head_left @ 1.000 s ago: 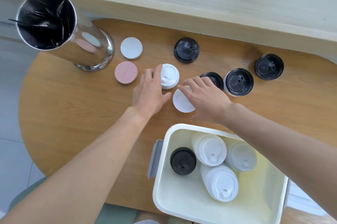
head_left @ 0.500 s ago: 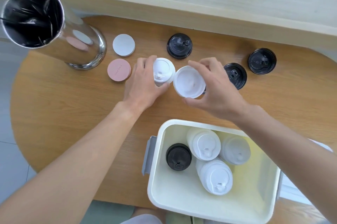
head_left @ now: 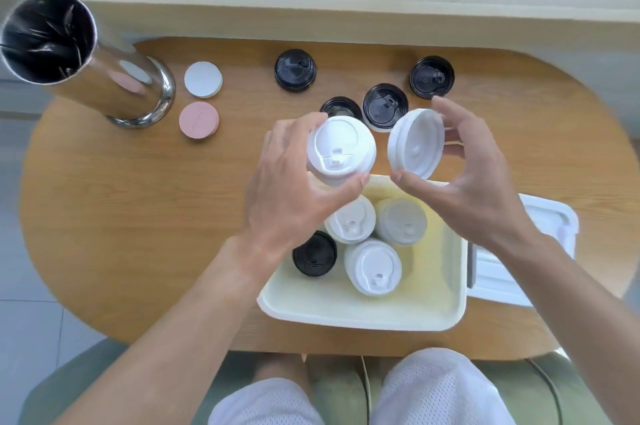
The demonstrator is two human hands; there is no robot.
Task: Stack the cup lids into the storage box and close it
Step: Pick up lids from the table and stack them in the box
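Both hands, left (head_left: 291, 189) and right (head_left: 474, 182), each pinch a white lid over my box (head_left: 360, 315); black lids (head_left: 295, 70) lie beyond

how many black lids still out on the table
4: one far centre, one far right, one middle, one half hidden behind the left hand's white lid.

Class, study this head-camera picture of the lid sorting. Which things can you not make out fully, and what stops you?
- Black lid, head view: the left hand's white lid covers its near part.
- Storage box: both hands hide its far rim.
- Box cover: the right hand and its forearm cross it.
- Steel canister: its dark inside shows no clear contents.
- White stacks in the box: lid count unreadable from above.
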